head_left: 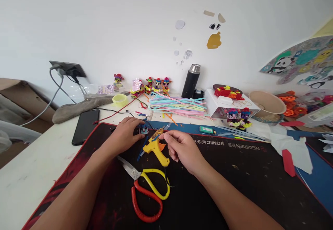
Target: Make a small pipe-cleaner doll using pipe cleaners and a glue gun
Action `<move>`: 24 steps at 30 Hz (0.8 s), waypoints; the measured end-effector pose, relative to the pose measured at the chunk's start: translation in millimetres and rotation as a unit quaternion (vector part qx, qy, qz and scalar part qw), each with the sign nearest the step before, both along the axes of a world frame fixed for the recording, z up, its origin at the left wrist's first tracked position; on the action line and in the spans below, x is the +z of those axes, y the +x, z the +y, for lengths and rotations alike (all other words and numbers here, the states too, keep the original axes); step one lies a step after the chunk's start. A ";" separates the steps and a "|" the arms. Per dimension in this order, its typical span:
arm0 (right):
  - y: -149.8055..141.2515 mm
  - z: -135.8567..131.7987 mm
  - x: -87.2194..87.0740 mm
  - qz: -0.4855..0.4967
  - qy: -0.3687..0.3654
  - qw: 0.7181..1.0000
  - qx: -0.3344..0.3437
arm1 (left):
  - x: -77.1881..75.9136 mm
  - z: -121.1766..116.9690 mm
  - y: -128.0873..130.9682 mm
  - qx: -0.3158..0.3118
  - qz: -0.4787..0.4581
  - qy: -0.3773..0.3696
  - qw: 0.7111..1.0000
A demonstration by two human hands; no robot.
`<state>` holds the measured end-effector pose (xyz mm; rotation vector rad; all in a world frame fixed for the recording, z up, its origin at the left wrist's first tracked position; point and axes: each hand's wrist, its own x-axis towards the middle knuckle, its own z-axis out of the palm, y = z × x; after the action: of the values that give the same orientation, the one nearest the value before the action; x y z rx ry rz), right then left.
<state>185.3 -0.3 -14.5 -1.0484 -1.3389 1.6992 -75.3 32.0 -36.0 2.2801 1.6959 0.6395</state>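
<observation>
My left hand [127, 133] is curled at the mat's far edge, its fingers closed on a small blue-and-white figure piece [143, 129]. Just right of it, my right hand [183, 149] pinches a short blue strip [155, 137], which looks like pipe cleaner, close to the glue gun's nozzle. The yellow hot glue gun [158, 150] lies between my hands, with brown residue around its tip. Blue strips [140, 153] lie at its left. Nearer to me rest open scissors [134, 173] with one red and one yellow handle.
Behind my hands lies a bundle of pastel pipe cleaners [177, 104]. Several small figures [157, 85] stand along the wall, beside a black thermos [191, 81]. A phone [85, 127] is at the left, a white box [212, 105] at the right. Cords cross the table.
</observation>
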 end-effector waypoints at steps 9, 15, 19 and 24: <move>-0.8 -0.2 -0.1 -0.017 0.009 1.000 0.005 | 2.2 -0.8 1.4 0.008 -0.004 -0.012 1.000; -1.1 -0.1 0.9 -0.020 0.009 1.000 0.007 | 3.7 -1.0 -1.3 0.014 -0.029 -0.021 0.999; -1.2 -0.5 1.3 -0.023 0.011 1.000 0.006 | 9.7 -1.5 -6.0 0.022 -0.057 -0.031 0.998; -1.1 -0.9 2.4 -0.031 0.013 0.999 0.006 | 24.3 -2.0 -7.6 0.101 -0.103 0.015 0.989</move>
<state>184.2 -1.2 -12.1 -1.0884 -1.4049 1.6668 -82.8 29.9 -11.7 1.9952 1.8383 0.9140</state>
